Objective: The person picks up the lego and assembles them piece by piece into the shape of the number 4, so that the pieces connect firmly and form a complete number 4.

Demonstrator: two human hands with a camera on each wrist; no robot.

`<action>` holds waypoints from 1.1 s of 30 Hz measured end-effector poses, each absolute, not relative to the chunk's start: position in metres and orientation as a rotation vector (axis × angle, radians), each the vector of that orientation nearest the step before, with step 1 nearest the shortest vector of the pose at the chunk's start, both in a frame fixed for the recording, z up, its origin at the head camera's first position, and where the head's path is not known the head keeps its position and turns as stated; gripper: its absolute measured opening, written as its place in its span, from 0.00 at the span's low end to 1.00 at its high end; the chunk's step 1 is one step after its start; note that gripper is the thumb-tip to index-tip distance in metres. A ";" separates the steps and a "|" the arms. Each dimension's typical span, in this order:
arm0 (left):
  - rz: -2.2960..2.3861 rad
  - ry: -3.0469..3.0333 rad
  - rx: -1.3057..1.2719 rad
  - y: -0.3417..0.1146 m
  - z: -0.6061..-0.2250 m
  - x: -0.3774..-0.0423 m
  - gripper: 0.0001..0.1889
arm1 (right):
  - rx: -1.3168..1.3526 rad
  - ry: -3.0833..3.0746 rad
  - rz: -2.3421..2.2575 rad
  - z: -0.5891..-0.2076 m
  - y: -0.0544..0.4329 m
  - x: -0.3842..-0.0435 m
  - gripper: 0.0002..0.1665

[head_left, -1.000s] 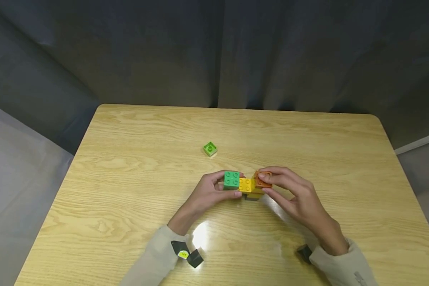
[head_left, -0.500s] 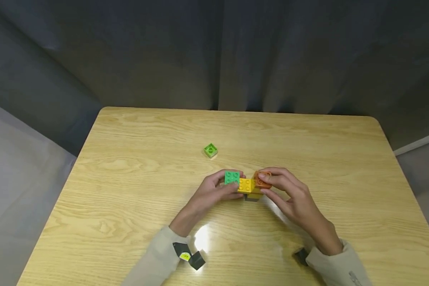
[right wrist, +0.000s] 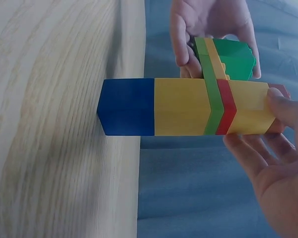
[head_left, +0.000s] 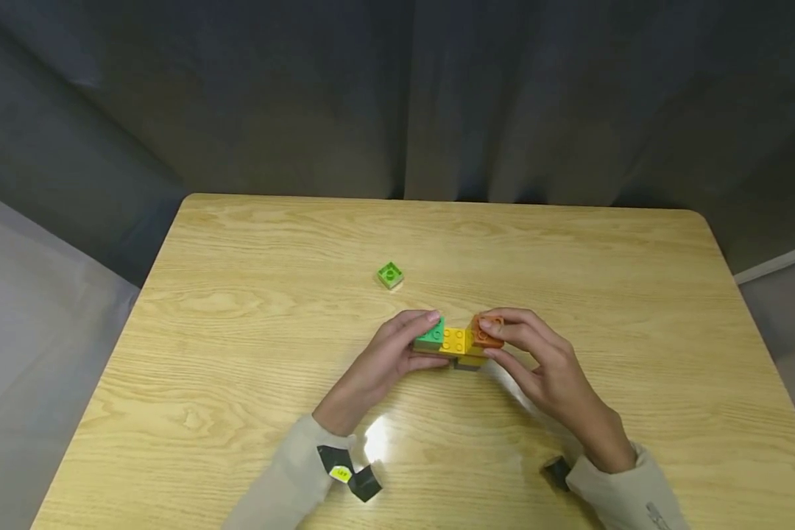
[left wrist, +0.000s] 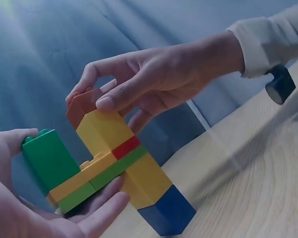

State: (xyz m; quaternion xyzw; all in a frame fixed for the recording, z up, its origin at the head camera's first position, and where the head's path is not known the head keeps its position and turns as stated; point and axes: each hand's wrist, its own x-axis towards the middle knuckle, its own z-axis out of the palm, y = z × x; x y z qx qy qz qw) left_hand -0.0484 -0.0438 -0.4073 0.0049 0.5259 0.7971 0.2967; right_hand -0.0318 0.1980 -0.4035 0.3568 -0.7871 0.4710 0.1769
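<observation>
Both hands hold one structure of stacked toy bricks (left wrist: 107, 130). Its tall column has a blue brick (right wrist: 126, 106) at the bottom, then yellow, thin green and red layers, another yellow and an orange-brown brick (left wrist: 79, 111) on top. From the column's middle a thin arm reaches out, bearing a green brick (left wrist: 52, 158). My left hand (head_left: 386, 352) lays its thumb over the green brick's studs, with fingers beneath the arm. My right hand (head_left: 546, 361) grips the column's top, thumb and fingers around the orange-brown and upper yellow bricks. The blue end stands close over the table.
A loose light-green square brick (head_left: 390, 276) lies hollow side up on the wooden table (head_left: 252, 294), beyond the hands. Dark curtains (head_left: 397, 103) hang behind the table's far edge. Black wrist cameras (head_left: 364, 482) sit at both sleeves.
My left thumb has moved from the near side of the green brick up across its top. The right hand keeps its grip, and the structure has hardly shifted.
</observation>
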 end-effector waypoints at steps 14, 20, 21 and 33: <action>2.126 1.433 -0.011 -0.043 -0.406 -0.046 0.26 | 1.003 -2.237 1.325 -0.404 0.198 -0.031 0.24; 2.125 1.382 0.000 -0.044 -0.407 -0.046 0.27 | 1.004 -2.235 1.340 -0.404 0.197 -0.031 0.23; 2.129 1.381 0.003 -0.045 -0.407 -0.046 0.27 | 1.004 -2.233 1.343 -0.404 0.197 -0.030 0.23; 2.012 2.115 0.008 -0.064 -0.431 -0.075 0.17 | 1.001 -2.230 1.353 -0.406 0.197 -0.028 0.23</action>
